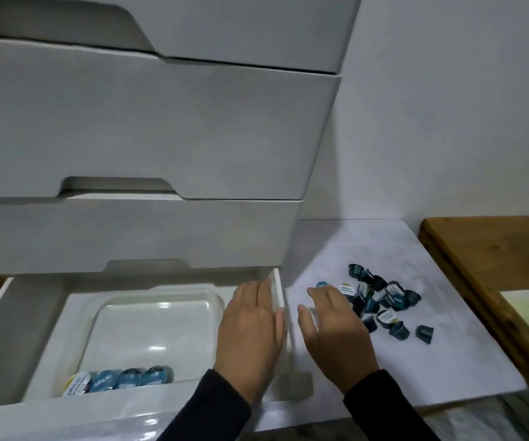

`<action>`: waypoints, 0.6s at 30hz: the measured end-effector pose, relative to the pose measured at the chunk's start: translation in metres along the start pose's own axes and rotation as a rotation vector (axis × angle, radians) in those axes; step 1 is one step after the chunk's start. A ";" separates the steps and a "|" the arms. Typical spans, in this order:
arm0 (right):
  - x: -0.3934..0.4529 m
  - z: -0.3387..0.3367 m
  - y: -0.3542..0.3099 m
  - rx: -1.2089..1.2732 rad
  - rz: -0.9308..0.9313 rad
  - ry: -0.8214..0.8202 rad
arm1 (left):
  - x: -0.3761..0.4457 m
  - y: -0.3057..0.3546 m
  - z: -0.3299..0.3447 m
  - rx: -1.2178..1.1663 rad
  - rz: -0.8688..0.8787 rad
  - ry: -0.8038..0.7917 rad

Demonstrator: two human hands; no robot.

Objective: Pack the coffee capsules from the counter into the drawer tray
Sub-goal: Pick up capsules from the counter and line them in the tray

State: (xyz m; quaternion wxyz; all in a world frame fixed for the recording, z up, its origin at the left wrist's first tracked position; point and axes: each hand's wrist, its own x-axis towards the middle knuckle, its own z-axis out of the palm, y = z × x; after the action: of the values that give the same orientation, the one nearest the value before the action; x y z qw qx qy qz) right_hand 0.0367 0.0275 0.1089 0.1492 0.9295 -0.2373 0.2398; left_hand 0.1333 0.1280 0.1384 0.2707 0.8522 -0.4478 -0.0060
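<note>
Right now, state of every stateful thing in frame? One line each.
White bottom drawer: pulled open.
Upper white drawers: closed.
Clear plastic tray: in the drawer, mostly unfilled.
Row of blue-lidded capsules: packed along the tray's near edge.
Pile of dark blue capsules: loose on the white counter.
Left hand: flat, over the drawer's right wall.
Right hand: fingers straight, reaching at the pile, holding nothing.

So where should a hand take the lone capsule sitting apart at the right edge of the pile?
Pinch the lone capsule across its dark tapered sides, coming from above and the right. It lies tipped on the white counter, clear of the pile, so fingers have room on both flanks.
</note>
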 end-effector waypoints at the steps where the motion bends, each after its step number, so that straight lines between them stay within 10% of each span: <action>1: -0.004 -0.001 0.016 0.005 0.009 0.002 | 0.004 0.014 0.008 -0.005 0.012 0.013; 18: -0.124 0.025 0.221 0.305 0.371 -0.536 | -0.025 0.147 0.185 0.161 0.000 -0.182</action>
State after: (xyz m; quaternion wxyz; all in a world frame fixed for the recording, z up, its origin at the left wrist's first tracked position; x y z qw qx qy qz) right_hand -0.1628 -0.1232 0.0601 -0.1049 0.9121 -0.3939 0.0434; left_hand -0.0396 -0.0037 0.0435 0.1593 0.8670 -0.4697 -0.0474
